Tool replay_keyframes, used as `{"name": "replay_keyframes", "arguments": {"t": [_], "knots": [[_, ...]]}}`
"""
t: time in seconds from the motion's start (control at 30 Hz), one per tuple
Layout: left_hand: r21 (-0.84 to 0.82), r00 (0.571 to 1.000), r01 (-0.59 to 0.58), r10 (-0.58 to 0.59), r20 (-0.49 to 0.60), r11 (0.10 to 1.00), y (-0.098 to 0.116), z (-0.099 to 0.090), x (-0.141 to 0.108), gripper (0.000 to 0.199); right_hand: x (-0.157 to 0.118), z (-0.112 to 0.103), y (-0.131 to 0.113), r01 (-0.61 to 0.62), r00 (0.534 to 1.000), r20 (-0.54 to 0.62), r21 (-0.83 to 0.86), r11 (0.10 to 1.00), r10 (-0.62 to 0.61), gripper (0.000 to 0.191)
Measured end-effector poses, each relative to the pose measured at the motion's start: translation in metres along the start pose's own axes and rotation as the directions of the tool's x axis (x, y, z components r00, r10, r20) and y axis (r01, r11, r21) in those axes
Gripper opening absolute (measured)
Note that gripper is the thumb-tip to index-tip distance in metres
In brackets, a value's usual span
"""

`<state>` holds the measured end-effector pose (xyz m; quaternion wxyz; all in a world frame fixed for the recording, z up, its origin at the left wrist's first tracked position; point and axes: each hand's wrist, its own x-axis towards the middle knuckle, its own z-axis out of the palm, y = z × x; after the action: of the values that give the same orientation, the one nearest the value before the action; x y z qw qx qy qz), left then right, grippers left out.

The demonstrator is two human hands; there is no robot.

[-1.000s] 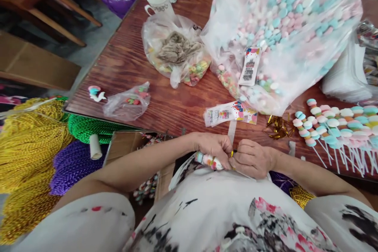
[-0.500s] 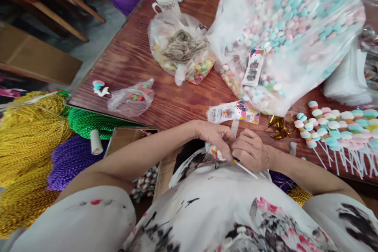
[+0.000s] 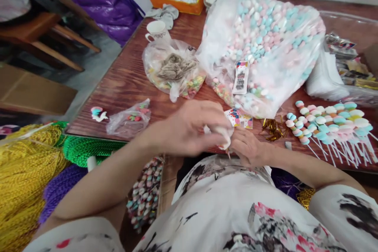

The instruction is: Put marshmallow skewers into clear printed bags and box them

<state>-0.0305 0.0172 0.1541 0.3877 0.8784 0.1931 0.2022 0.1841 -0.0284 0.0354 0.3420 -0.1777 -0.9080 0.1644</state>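
We see left hand (image 3: 196, 128) motion-blurred, thumb and fingers pinching a pale candy stick (image 3: 225, 134), which sits between both hands. Right hand (image 3: 248, 147) curled against its lower end; we can't tell if it grips. Printed cards (image 3: 233, 117) just beyond the hands on the counter (image 3: 118, 82), gold strips (image 3: 274, 129) near right hand, finished candy skewers (image 3: 332, 122) further right of it, big candy bag (image 3: 274, 43) beyond.

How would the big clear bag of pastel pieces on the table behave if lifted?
The bag would probably sag, its thin plastic being creased. Its many small pieces would likely shift inside. The printed label lying on it might slide off if tilted.
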Motion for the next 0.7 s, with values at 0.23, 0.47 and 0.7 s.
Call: {"name": "replay_keyframes", "arguments": {"t": [0.23, 0.47, 0.7], "knots": [[0.366, 0.996, 0.003, -0.035, 0.082, 0.931, -0.03, 0.077, -0.002, 0.016, 0.029, -0.019, -0.005, -0.367, 0.862, -0.143, 0.487, 0.792, 0.487, 0.016], [-0.065, 0.848, 0.186, -0.194, -0.494, 0.98, -0.053, 0.066, -0.008, 0.033, 0.018, 0.005, 0.007, -0.465, 0.771, -0.058, 0.629, 0.623, 0.634, 0.016], [-0.707, 0.841, 0.272, -0.518, -0.155, 0.653, -0.052, 0.106, -0.018, 0.051, 0.019, 0.006, 0.012, -0.379, 0.766, -0.396, 0.358, 0.853, 0.507, 0.016]]}}
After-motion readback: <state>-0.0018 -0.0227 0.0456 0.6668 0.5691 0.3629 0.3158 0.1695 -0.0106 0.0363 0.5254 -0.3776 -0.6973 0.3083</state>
